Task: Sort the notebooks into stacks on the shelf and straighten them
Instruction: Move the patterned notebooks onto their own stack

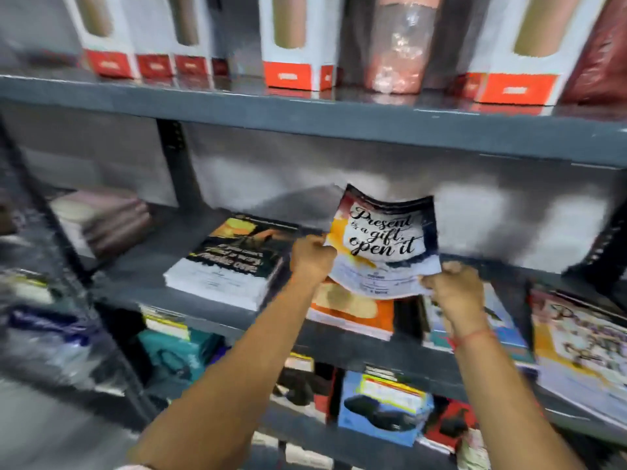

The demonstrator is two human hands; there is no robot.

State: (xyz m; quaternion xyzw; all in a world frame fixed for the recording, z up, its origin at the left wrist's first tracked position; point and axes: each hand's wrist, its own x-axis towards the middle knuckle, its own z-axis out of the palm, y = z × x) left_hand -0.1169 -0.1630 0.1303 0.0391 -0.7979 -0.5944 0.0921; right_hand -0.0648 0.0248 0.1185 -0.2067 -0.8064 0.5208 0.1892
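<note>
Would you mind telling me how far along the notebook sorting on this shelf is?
One dark-covered stack on the left looks squared. In hand: the left hand and right hand lift a "Present is a gift" notebook over the orange-covered pile. Left: the skewed notebooks beyond and the overhanging matching pile at far right.

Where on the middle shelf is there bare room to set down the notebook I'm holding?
Both hands, left hand and right hand, hold the lifted notebook. Bare shelf lies between the brown stack and the black-cover stack. Rightwards it is crowded: the orange stack, the blue-edged stack and the matching-cover stack sit close together.
</note>
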